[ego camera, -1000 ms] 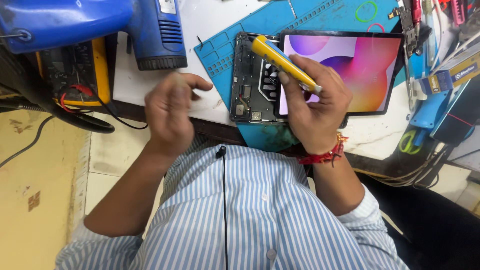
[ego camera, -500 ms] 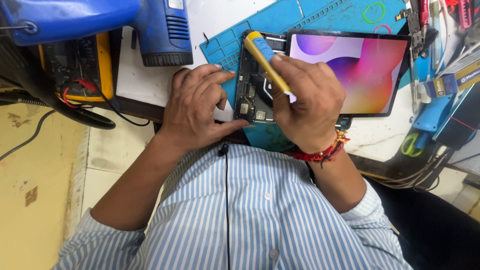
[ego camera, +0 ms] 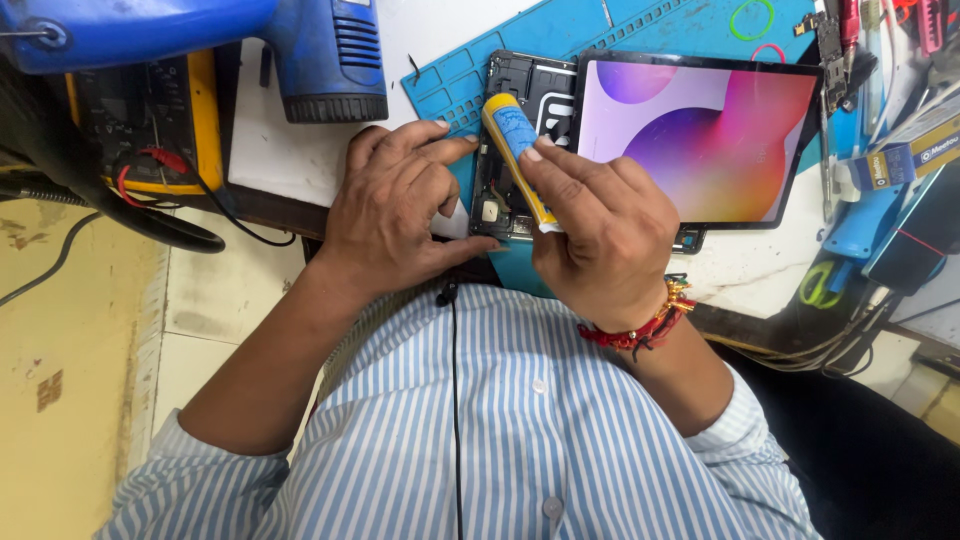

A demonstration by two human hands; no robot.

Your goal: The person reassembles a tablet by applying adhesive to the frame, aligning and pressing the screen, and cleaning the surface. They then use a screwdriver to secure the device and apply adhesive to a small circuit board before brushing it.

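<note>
An opened tablet body (ego camera: 520, 120) with bare circuit boards lies on a blue work mat (ego camera: 650, 30). Its lit screen panel (ego camera: 700, 135), showing pink and purple colours, lies beside it to the right. My right hand (ego camera: 600, 240) grips a yellow screwdriver with a blue band (ego camera: 515, 150), tip down over the tablet's lower edge. My left hand (ego camera: 400, 215) rests on the tablet's left edge, index finger stretched along it and thumb at the lower corner.
A blue heat gun (ego camera: 200, 40) lies at the top left above a yellow multimeter (ego camera: 150, 120) with red and black leads. Small tools, a glue box (ego camera: 910, 155) and green-handled scissors (ego camera: 820, 285) crowd the right side. The table edge runs just before my striped shirt.
My left hand has come down from mid-air onto the tablet's left edge. My right hand has turned the screwdriver more upright and brought it left over the tablet body.
</note>
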